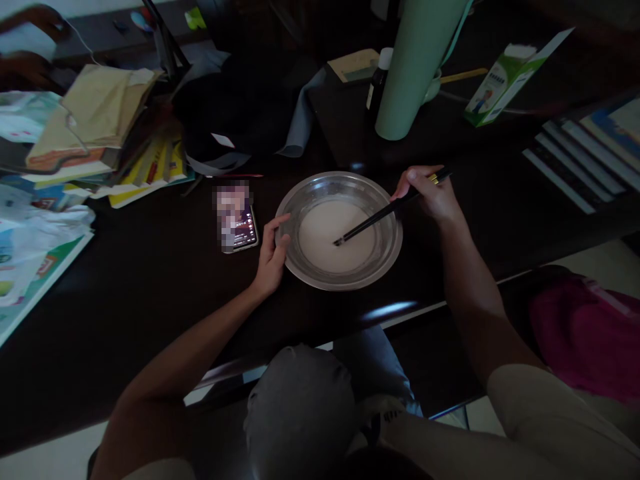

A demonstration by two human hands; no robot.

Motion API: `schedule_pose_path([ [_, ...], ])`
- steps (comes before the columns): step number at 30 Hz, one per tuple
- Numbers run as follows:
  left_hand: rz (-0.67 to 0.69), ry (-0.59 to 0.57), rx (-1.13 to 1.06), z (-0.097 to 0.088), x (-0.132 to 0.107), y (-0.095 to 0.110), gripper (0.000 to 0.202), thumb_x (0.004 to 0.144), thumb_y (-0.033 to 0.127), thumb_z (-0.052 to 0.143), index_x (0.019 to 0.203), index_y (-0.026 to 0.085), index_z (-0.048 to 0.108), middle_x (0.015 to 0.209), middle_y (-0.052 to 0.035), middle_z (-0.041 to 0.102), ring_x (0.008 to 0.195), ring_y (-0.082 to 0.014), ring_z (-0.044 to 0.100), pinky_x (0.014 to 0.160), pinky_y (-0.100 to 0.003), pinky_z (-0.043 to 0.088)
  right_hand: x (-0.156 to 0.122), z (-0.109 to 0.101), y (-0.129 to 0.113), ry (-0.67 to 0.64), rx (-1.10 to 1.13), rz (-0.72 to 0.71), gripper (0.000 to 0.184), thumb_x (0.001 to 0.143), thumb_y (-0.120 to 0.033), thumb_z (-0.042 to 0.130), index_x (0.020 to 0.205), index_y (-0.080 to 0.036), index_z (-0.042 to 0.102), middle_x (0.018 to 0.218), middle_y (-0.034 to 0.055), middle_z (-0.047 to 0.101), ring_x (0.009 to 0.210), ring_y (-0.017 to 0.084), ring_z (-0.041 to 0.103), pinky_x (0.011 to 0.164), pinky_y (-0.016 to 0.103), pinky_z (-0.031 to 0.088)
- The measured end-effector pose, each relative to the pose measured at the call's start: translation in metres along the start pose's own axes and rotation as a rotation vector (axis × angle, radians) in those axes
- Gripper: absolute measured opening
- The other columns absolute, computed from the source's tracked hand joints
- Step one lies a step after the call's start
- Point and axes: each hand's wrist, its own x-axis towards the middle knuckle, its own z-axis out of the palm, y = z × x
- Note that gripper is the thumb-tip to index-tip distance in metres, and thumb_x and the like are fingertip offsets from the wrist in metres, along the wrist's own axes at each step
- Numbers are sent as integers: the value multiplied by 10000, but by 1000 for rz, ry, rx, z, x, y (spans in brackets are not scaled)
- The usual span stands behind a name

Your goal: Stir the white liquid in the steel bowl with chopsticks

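A round metal bowl (344,283) stands on the dark table, with a pale, milky liquid (320,233) inside it. My left hand (273,257) grips the bowl's left rim, thumb and fingers against its edge. In my right hand (430,193) is a pair of dark chopsticks (373,219) with gold-coloured bands near the upper end. They slant down to the left over the bowl, and their tips dip into the liquid near its middle. The right hand is above and beyond the bowl's right rim.
Left of the bowl lies a lit phone (237,220). Behind stand a tall green flask (417,73), a dark bottle with a white cap (379,83) and a green-white carton (500,87). Books (585,157) lie at right; papers and envelopes (95,113) are piled at left.
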Motion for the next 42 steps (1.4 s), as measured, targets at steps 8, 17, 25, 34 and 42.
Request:
schedule_pose_path([
  [8,8,0,5,0,0,0,427,975,535,523,1333,304,559,1371,-60,556,1299,-250,520,1171,-470,375,2,4,-1,-39,-3,-26,392,839,-586,679,662,-240,733,652,12,705,671,168,700,707,343,551],
  [17,-2,4,-2,1,0,1,409,982,516,519,1333,309,550,1362,-55,560,1292,-244,527,1165,-462,384,0,4,0,-114,12,5,419,824,-620,675,657,-242,736,632,18,688,646,177,691,700,363,551],
  [25,-3,10,0,1,-1,0,410,976,521,527,1324,306,556,1362,-58,560,1302,-248,517,1173,-465,368,0,0,-1,15,-9,-1,477,825,-660,642,581,-252,684,583,24,671,608,195,680,674,392,571],
  [34,9,10,6,0,0,-2,427,967,542,528,1326,314,560,1362,-58,561,1285,-248,523,1163,-460,380,2,2,0,35,-7,-1,423,829,-624,663,626,-256,710,611,10,689,633,182,689,667,355,553],
  [42,4,12,9,1,-1,-1,427,973,530,527,1332,300,550,1362,-64,560,1290,-248,526,1158,-456,387,1,5,-4,-107,-3,23,432,795,-652,684,638,-251,729,633,15,708,667,188,708,672,351,551],
])
